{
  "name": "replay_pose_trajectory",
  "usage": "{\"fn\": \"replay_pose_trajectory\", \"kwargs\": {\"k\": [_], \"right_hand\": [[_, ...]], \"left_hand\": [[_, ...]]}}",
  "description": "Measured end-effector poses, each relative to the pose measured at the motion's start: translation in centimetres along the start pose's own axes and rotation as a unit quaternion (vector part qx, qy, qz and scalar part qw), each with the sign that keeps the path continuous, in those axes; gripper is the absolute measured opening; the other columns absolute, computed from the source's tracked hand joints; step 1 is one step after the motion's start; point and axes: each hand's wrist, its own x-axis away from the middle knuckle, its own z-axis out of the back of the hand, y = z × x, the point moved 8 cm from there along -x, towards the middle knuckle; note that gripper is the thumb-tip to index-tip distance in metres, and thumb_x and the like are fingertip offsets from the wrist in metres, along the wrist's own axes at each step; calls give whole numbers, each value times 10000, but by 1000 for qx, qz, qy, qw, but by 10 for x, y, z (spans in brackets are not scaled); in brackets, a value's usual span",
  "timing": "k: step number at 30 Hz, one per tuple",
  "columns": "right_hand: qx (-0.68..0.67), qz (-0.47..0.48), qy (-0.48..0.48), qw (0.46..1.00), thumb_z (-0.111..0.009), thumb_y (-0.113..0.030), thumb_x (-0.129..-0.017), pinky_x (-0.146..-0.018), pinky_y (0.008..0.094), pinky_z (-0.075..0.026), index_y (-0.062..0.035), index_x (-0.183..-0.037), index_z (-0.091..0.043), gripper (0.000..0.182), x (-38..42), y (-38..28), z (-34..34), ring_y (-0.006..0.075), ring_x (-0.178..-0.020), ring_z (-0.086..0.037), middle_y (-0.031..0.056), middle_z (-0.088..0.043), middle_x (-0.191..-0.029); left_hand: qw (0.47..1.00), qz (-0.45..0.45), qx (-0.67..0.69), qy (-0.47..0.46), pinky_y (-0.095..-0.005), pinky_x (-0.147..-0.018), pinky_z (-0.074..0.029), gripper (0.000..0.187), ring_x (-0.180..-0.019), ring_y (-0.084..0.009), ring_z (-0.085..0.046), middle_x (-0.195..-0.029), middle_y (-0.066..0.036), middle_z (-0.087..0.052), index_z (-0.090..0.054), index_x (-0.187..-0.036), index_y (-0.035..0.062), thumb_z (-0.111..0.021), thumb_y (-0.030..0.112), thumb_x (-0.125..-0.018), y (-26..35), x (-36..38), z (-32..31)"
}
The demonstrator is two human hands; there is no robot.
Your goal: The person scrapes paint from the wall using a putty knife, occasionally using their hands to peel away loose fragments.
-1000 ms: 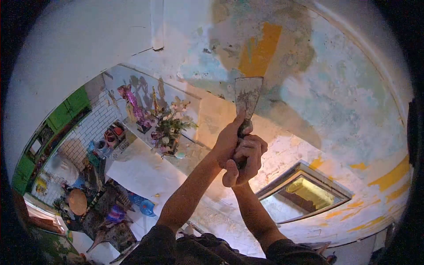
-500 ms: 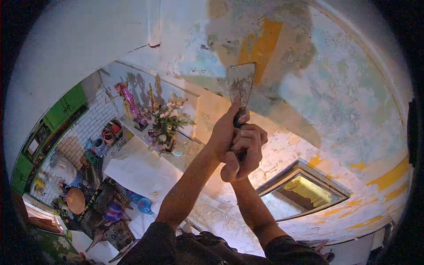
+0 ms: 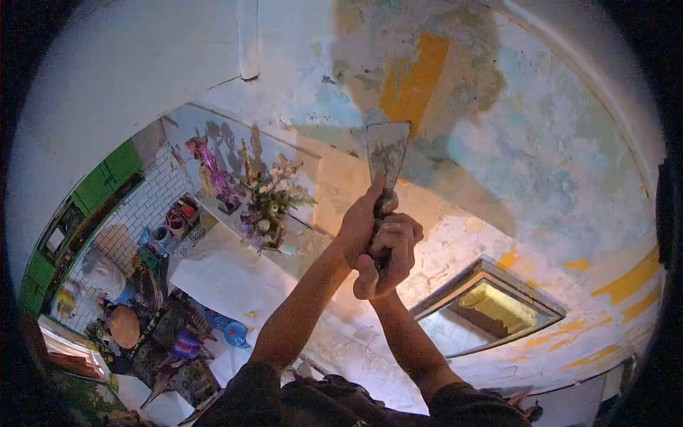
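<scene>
Both my hands are wrapped around the dark handle of a paint scraper (image 3: 388, 149), whose broad, paint-smeared blade points upward. My left hand (image 3: 361, 222) is the higher one, its thumb stretched toward the base of the blade. Lower down, my right hand (image 3: 395, 249) has its fingers curled over the handle, hiding most of it. In this view the blade's edge overlaps the lower end of an orange strip (image 3: 421, 75) on the patchy, peeling painted surface (image 3: 530, 153) overhead.
A framed opening (image 3: 491, 306) sits in the wall at lower right. Flowers (image 3: 276, 199) and a pink-wrapped figure (image 3: 213, 171) stand on a ledge to the left. Beyond them are green cabinets (image 3: 107, 174), a white-topped surface (image 3: 220, 274) and household clutter.
Both hands and the scraper have moved slightly down in the view, back from the orange strip. More orange now shows just above the blade's edge.
</scene>
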Motion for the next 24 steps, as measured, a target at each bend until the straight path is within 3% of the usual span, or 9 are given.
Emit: {"fn": "replay_pose_trajectory", "kwargs": {"k": [7, 10, 11, 15, 18, 21, 24], "right_hand": [[-2, 22, 6, 1000, -530, -330, -761, -737, 380, -331, -25, -675, -428, 333, -18, 9, -10, 298, -747, -471, 127, -463, -693], [5, 11, 17, 1000, -516, -310, -733, -759, 392, -329, -31, -661, -425, 302, -4, 0, -3, 302, -750, -472, 126, -467, -688], [3, 5, 20, 1000, -518, -304, -735, -756, 390, -329, -31, -658, -423, 299, 0, 1, -2, 299, -751, -471, 121, -468, -688], [-1, 14, -6, 1000, -524, -285, -738, -755, 387, -331, -30, -654, -421, 288, -17, 5, -11, 295, -767, -464, 116, -472, -690], [-14, 12, -12, 1000, -528, -273, -735, -754, 388, -332, -27, -656, -425, 278, -22, -2, -9, 295, -771, -462, 116, -471, -688], [-6, 11, 0, 1000, -531, -284, -735, -755, 383, -334, -29, -657, -430, 285, -2, 1, -1, 296, -774, -464, 117, -478, -694], [1, -3, 3, 1000, -529, -291, -738, -760, 383, -338, -24, -661, -440, 292, 1, 10, -3, 297, -780, -469, 124, -489, -703]], "left_hand": [[997, 11, 81, 15, -220, -426, -313, 416, -477, -77, -357, -582, 31, -374, -408, -684, 131, -482, 471, -912, 23, -4, -15], [998, -21, 13, 50, -220, -415, -317, 414, -461, -78, -368, -568, 33, -369, -411, -681, 134, -495, 473, -905, 10, -2, 0], [999, -2, 50, -16, -216, -408, -317, 415, -455, -75, -376, -570, 37, -373, -413, -670, 139, -504, 471, -901, 5, -1, -3], [994, 34, 64, -88, -216, -405, -312, 410, -459, -73, -377, -590, 36, -385, -416, -675, 140, -508, 471, -900, 13, 2, -20], [992, 29, 114, -39, -224, -403, -306, 427, -458, -75, -366, -589, 34, -383, -413, -670, 139, -506, 492, -893, 14, -5, -15], [997, -26, 4, 68, -224, -415, -316, 428, -469, -77, -366, -596, 38, -387, -420, -682, 135, -502, 498, -892, 6, -2, 6], [999, -26, 19, 30, -221, -420, -318, 424, -471, -81, -368, -598, 32, -393, -419, -692, 134, -502, 497, -893, 8, -7, 3]]}}
